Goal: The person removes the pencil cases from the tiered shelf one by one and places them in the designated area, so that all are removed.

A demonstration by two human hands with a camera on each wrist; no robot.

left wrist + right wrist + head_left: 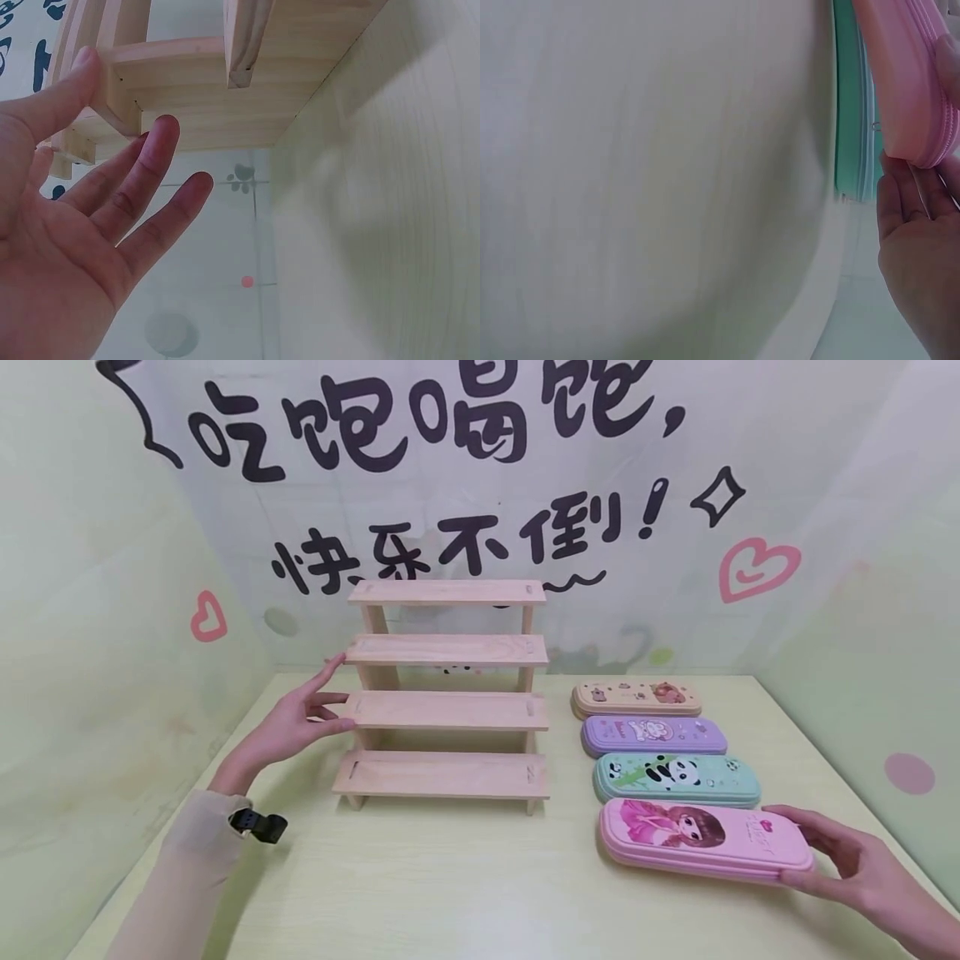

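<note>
At the right, my right hand [862, 860] grips the right end of a pink pencil case [690, 842] with a doll-like girl printed on its lid. In the right wrist view its zipper shows, and the pink case [911, 82] is held off the table beside a green pencil case [851, 112]. My left hand [296, 722] touches the left side of a four-tier wooden display shelf [450, 710]. Its index fingertip rests at the second tier's end and its thumb at the third's. In the left wrist view the other fingers [146, 172] stretch out beside the wooden frame.
Behind the pink case lie a green panda case [675, 779], a purple case [652, 735] and a beige case [637, 697], lined up front to back. They stand right of the shelf on a pale table [420, 885]. Printed cloth walls [847, 468] enclose the back and sides.
</note>
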